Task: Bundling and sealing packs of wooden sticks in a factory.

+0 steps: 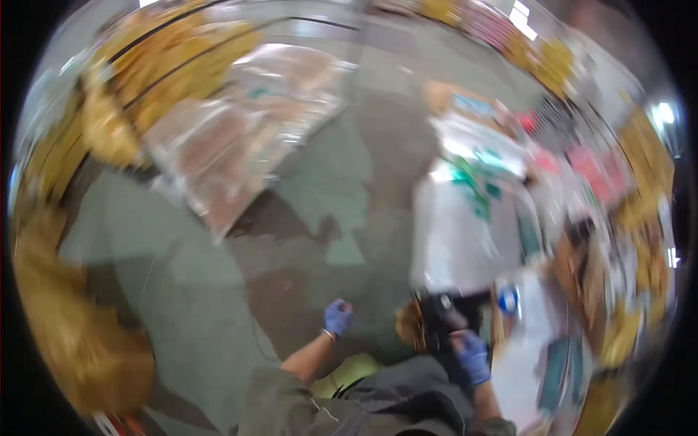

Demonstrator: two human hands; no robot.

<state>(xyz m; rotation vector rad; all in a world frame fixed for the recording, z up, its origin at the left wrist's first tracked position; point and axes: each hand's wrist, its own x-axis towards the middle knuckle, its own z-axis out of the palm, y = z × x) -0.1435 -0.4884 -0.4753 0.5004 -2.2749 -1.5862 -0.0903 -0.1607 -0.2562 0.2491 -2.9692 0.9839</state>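
My left hand (338,318), in a blue-violet glove, hangs over the floor with its fingers curled in; nothing shows in it. My right hand (474,357), gloved alike, has its fingers bent at the near side of a dark object (440,320). A tan, rounded, roll-like part (409,325) sits at the left of that object. Blur hides what exactly the right fingers grip. Just beyond is a large white plastic-wrapped bundle (465,232) with green marks. Beside the right hand lies a white package (534,341) with a blue round spot and a dark green patch.
Clear-wrapped brownish bundles (247,131) rest on the floor ahead left. Yellow sacks (182,54) are piled behind them, and another yellow sack (94,341) stands near left. Pink packages (600,174) and more yellow sacks (640,189) line the right. The grey-green floor (342,182) runs between.
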